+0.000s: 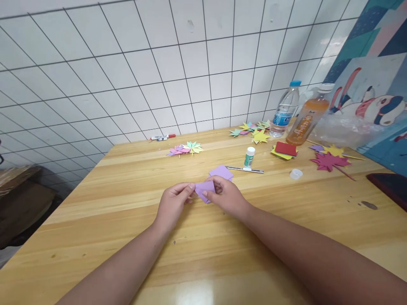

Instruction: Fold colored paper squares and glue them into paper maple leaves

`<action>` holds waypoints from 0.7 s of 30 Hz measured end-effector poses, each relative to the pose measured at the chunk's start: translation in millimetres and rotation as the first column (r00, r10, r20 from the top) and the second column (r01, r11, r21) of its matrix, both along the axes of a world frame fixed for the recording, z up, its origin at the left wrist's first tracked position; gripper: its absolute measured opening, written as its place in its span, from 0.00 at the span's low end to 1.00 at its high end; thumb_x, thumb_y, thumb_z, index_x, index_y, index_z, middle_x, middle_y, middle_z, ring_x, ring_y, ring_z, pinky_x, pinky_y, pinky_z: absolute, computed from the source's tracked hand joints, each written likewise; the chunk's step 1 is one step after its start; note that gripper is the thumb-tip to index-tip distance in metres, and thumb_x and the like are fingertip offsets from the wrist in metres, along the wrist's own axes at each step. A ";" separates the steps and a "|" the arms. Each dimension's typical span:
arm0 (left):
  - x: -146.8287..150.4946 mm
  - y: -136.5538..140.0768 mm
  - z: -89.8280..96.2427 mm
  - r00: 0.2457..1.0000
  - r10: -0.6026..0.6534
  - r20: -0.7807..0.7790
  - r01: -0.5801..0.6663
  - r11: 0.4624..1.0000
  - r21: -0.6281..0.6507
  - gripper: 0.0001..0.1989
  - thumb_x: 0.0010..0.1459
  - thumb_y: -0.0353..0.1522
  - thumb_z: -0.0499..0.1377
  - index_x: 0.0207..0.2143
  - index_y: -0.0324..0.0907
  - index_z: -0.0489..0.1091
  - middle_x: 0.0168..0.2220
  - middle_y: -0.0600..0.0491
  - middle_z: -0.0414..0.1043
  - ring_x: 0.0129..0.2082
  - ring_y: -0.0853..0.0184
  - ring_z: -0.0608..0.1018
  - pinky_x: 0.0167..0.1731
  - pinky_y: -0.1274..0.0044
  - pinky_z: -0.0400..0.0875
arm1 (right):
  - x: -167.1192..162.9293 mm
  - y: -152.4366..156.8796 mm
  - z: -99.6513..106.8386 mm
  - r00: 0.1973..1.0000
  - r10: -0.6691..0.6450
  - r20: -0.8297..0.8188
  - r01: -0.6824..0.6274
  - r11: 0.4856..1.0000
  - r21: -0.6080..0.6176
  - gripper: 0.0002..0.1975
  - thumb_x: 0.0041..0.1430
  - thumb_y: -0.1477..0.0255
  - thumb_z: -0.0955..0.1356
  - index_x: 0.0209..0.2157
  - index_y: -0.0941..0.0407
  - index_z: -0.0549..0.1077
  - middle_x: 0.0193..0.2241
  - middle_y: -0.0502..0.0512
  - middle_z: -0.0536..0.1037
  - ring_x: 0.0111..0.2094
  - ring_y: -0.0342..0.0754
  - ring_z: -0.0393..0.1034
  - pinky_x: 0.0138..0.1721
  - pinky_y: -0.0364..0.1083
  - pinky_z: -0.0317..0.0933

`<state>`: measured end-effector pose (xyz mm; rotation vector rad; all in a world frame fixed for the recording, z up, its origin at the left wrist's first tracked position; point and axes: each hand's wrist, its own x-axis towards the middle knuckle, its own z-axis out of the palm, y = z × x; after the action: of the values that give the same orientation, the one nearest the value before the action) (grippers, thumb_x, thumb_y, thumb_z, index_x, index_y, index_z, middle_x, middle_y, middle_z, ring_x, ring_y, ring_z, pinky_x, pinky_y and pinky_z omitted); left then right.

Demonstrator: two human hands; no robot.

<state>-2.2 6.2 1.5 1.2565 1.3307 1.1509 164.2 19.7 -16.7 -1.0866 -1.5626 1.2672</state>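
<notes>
A small folded piece of purple paper [203, 190] is held between my two hands above the wooden table. My left hand [174, 199] pinches its left corner between thumb and fingertips. On the other side, my right hand [227, 195] grips the right edge, thumb in front and fingers behind. Just beyond lie more purple paper squares [221, 172], partly covered by my right hand. A thin metallic craft knife or pen-like tool [246, 169] rests against those squares. Behind it stands a glue stick [249, 157], uncapped or white-topped; I cannot tell which.
Paper maple leaves [193, 147] lie at the back, with others [260, 136] and a dark red one [330, 162] rightward. Markers [163, 137], a red-topped paper stack [286, 148], a translucent cap [296, 174], a water bottle [284, 112] and an orange drink bottle [308, 118] stand or lie about.
</notes>
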 end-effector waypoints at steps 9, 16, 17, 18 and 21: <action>1.6 -2.9 3.9 0.991 -0.135 -0.025 0.132 0.987 -0.092 0.18 0.45 0.44 0.63 0.31 0.38 0.75 0.29 0.47 0.76 0.30 0.63 0.76 0.28 0.76 0.69 | 8.5 -0.3 9.4 0.957 -0.105 0.271 0.073 0.989 0.126 0.09 0.50 0.67 0.67 0.34 0.54 0.71 0.27 0.47 0.74 0.28 0.44 0.66 0.27 0.41 0.58; 1.8 -1.8 4.4 0.983 -0.181 0.023 0.183 0.975 -0.126 0.15 0.44 0.41 0.64 0.26 0.38 0.73 0.25 0.51 0.74 0.26 0.67 0.74 0.30 0.76 0.68 | 9.7 -0.7 10.7 0.986 -0.030 0.166 -0.001 0.983 0.183 0.11 0.53 0.71 0.65 0.38 0.53 0.76 0.37 0.50 0.79 0.39 0.46 0.71 0.41 0.44 0.62; 1.7 -1.7 4.2 0.985 -0.168 0.047 0.173 0.975 -0.137 0.14 0.43 0.41 0.65 0.26 0.38 0.73 0.25 0.51 0.74 0.26 0.67 0.74 0.30 0.76 0.68 | 9.2 -0.9 10.5 0.990 -0.028 0.141 0.000 0.981 0.195 0.11 0.54 0.71 0.65 0.38 0.53 0.76 0.38 0.50 0.79 0.40 0.46 0.71 0.43 0.44 0.62; 1.4 -1.4 3.9 0.986 -0.152 0.070 0.161 0.976 -0.147 0.14 0.43 0.40 0.65 0.25 0.38 0.73 0.24 0.51 0.75 0.26 0.67 0.74 0.30 0.76 0.68 | 8.9 -1.1 10.1 0.993 -0.029 0.119 0.003 0.977 0.213 0.12 0.54 0.72 0.65 0.39 0.52 0.77 0.39 0.50 0.78 0.41 0.46 0.71 0.44 0.44 0.62; -0.6 -0.4 2.7 0.984 -0.121 0.132 0.142 0.976 -0.168 0.12 0.43 0.39 0.65 0.25 0.38 0.72 0.24 0.51 0.74 0.26 0.67 0.75 0.31 0.75 0.69 | 8.7 -1.4 8.2 0.997 -0.022 0.080 0.002 0.968 0.249 0.14 0.54 0.74 0.63 0.39 0.50 0.77 0.37 0.49 0.79 0.38 0.45 0.72 0.41 0.43 0.64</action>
<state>-2.8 5.9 4.3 1.1115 1.2125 0.9779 172.9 18.3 -8.5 -0.9949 -1.7219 0.9960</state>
